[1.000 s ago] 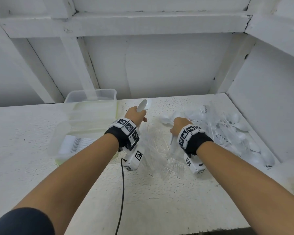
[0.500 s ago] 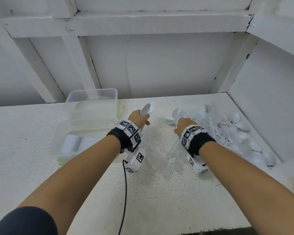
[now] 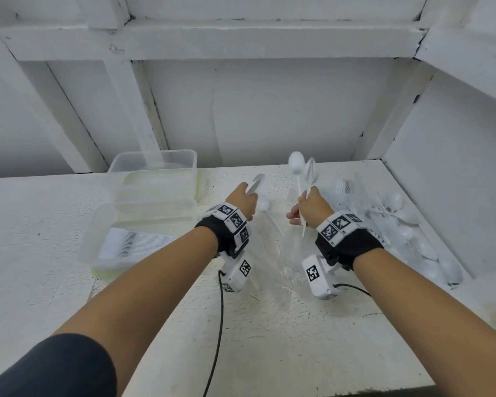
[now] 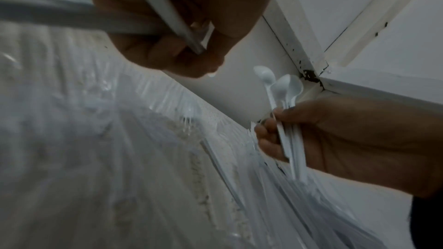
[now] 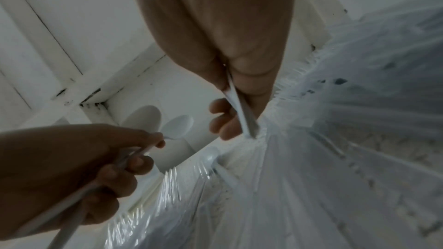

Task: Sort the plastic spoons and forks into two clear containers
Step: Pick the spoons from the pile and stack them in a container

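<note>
Overhead, white beams [image 3: 212,38]; speckled white table [image 3: 269,339]

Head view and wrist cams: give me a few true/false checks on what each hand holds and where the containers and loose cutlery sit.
1. The right hand grips several white spoons. True.
2. The left hand is empty. False: it holds a white spoon.
3. The clear containers sit left of both hands. True.
4. The loose cutlery pile lies at the table's left edge. False: it lies right, against the wall.
</note>
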A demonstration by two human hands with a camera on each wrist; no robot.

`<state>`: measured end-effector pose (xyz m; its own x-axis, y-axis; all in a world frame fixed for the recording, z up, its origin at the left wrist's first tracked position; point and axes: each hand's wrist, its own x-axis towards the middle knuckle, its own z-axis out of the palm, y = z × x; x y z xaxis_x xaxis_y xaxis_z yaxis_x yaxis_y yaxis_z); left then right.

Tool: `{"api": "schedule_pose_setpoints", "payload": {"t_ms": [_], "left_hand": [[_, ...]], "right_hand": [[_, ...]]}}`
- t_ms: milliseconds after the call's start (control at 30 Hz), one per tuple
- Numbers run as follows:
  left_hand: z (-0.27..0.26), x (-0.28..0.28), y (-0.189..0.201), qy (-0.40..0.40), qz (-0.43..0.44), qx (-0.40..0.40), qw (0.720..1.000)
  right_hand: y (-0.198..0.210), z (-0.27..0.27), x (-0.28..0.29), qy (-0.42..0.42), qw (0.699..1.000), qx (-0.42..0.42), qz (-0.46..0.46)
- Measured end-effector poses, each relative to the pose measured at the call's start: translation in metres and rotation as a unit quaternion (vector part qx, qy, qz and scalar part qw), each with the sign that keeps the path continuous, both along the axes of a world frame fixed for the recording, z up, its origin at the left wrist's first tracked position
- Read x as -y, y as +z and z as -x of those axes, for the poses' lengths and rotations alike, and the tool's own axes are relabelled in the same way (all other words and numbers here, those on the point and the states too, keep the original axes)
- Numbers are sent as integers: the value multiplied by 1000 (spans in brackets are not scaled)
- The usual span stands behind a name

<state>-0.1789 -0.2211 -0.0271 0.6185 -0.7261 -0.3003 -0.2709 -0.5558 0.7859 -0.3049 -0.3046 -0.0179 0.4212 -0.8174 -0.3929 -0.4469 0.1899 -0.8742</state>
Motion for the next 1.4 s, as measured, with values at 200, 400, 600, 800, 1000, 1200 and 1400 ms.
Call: {"api": "schedule_pose_setpoints", "payload": {"t_ms": [200, 400, 600, 800, 1000, 1200, 1400], "left_hand": [[7, 20, -7, -33, -93, 85, 991], [-4, 33, -7, -53, -164, 135, 976], [-8, 36, -4, -46, -145, 92, 984], [-18, 28, 12, 29, -5, 69, 997], [-10, -4, 50, 52, 158, 38, 985], [7, -55, 66, 17, 214, -84, 973], [7, -95, 66, -62, 190, -202, 959]], "right_hand": [[6, 24, 1, -14, 1000, -1, 7], [6, 43, -11, 33, 999, 8, 43], [-3, 42, -15, 44, 999, 11, 28], [4, 31, -19, 16, 997, 40, 59], [35, 14, -32, 44, 978, 69, 192], [56, -3, -61, 96, 949, 107, 281], [52, -7, -73, 36, 966, 183, 181]]}}
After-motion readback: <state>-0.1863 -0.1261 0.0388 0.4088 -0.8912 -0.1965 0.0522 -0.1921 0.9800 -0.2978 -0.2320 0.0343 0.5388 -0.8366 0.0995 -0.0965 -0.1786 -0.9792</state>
